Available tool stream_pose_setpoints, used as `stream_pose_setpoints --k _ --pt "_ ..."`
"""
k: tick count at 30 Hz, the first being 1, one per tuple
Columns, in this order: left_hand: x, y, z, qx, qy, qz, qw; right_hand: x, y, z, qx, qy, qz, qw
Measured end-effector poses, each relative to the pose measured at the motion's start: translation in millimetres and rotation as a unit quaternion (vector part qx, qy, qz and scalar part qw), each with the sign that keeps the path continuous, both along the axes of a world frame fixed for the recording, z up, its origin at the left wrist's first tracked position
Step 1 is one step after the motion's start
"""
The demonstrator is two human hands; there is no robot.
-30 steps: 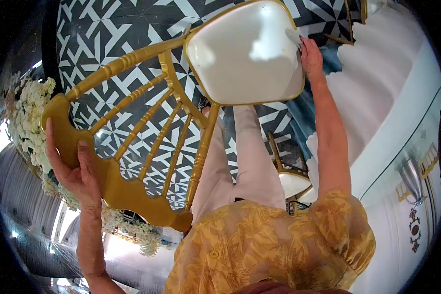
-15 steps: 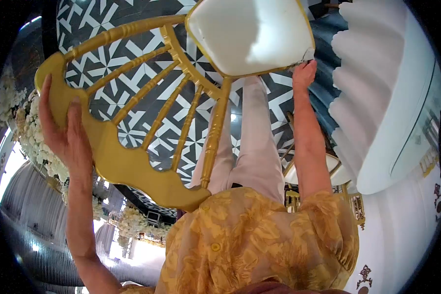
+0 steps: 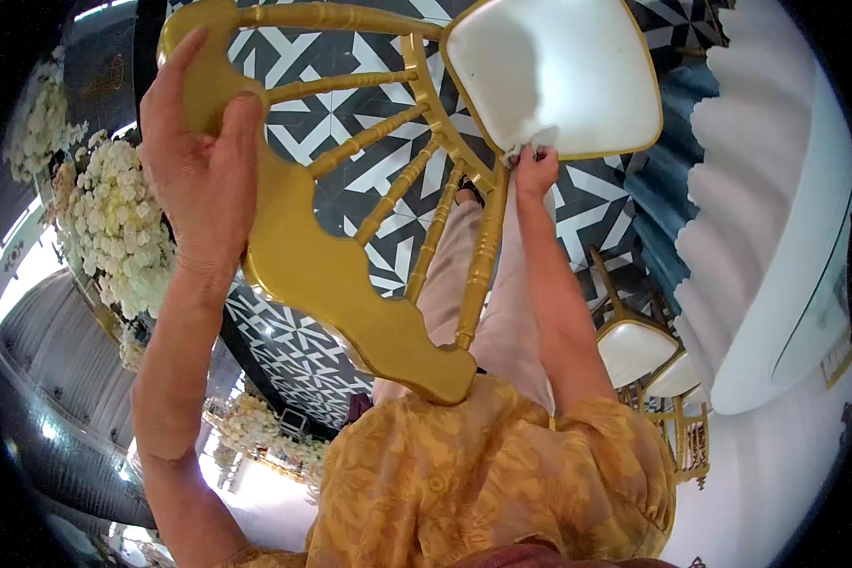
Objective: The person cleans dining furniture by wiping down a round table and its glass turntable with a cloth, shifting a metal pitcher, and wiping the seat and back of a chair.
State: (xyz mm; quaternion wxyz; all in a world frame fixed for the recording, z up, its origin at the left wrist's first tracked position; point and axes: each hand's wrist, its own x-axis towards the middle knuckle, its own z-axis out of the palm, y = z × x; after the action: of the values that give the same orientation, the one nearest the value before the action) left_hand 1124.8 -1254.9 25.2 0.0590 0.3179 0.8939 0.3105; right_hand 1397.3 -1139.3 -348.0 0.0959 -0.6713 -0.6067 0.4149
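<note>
A gold chair with turned spindles leans toward me, the scalloped top rail of its backrest near my body. My left hand is wrapped over the far left end of that rail, thumb on the near face. Beyond the spindles lies the white padded seat with its gold rim. My right hand is at the seat's near corner, beside the backrest post. Pinched in its fingers is a small pale cloth, mostly hidden, touching the seat edge.
On the right stands a table with a white pleated skirt and blue-grey fabric beside it. More gold chairs with white seats stand at lower right. White flowers are at left. The floor is black-and-white patterned.
My right hand has moved left along the seat's near edge with the cloth, from the right corner to the corner by the backrest. My left hand still holds the rail; the chair appears farther right and higher.
</note>
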Motion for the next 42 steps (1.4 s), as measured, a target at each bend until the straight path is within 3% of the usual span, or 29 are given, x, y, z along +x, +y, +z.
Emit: stream_pose_setpoints --k 1,2,3,5,6,8,11,12,14,18,20,21,23,27,30,33,34,36,37,39,40,42 --pt "-1 -1 -1 0.0 0.008 -0.006 1.0 -10 14 16 -0.016 0.062 0.072 0.995" --pt "0 0 2 -0.017 -0.001 0.008 1.0 -24 29 5 0.067 0.076 0.113 0.988" --pt "2 0 3 -0.02 0.0 0.015 1.0 -52 46 12 0.081 0.162 0.107 0.978" --pt "5 1 5 0.0 -0.069 0.05 0.996 -111 83 25 0.152 0.165 0.218 0.95" --pt "4 4 6 -0.008 -0.05 0.042 0.998 -141 95 40 0.117 0.181 0.241 0.946" --pt "1 0 4 -0.012 -0.035 0.029 0.999 -198 118 7 0.259 0.125 0.298 0.91" --pt "4 0 4 -0.017 -0.042 0.035 0.998 -248 117 -25 0.325 0.075 0.342 0.878" --pt "4 2 5 -0.026 -0.033 0.043 0.998 -246 109 -33 0.321 0.073 0.345 0.879" --pt "4 2 3 -0.03 -0.026 0.052 0.998 -247 90 -39 0.225 -0.09 0.507 0.827" --pt "1 -2 3 0.004 -0.028 0.023 0.999 -217 37 -27 0.148 -0.052 0.473 0.867" --pt "4 0 4 0.022 -0.048 0.045 0.998 -191 22 -10 0.181 -0.03 0.572 0.799" --pt "4 -1 3 0.02 -0.049 0.047 0.998 -181 20 -10 0.18 -0.03 0.574 0.799" --pt "2 -4 0 0.022 -0.034 0.051 0.998 -163 23 -13 0.18 -0.041 0.639 0.746" --pt "-4 0 -12 0.079 -0.026 -0.008 0.997 -111 28 -13 0.148 -0.055 0.683 0.713" --pt "-9 -3 -23 0.116 -0.013 0.01 0.993 -70 23 -6 0.167 -0.086 0.697 0.692" --pt "-19 -7 -28 0.323 -0.1 0.02 0.941 -39 22 6 0.117 -0.175 0.676 0.706" --pt "-7 -1 -21 0.193 -0.022 0.026 0.981 -26 25 8 0.123 -0.174 0.673 0.708" --pt "2 10 -3 0.083 0.027 0.034 0.996 -9 34 7 0.061 -0.15 0.564 0.81" --pt "7 16 6 0.029 0.052 0.036 0.998 -15 40 9 0.067 -0.143 0.562 0.812" --pt "6 14 1 0.034 0.069 0.046 0.996 -30 55 33 -0.015 -0.018 0.379 0.925" --pt "6 14 1 0.037 0.073 0.046 0.996 -46 60 26 0.041 0.078 0.337 0.938" --pt "6 13 2 0.042 0.053 0.045 0.997 -102 69 44 -0.007 0.227 0.271 0.935"
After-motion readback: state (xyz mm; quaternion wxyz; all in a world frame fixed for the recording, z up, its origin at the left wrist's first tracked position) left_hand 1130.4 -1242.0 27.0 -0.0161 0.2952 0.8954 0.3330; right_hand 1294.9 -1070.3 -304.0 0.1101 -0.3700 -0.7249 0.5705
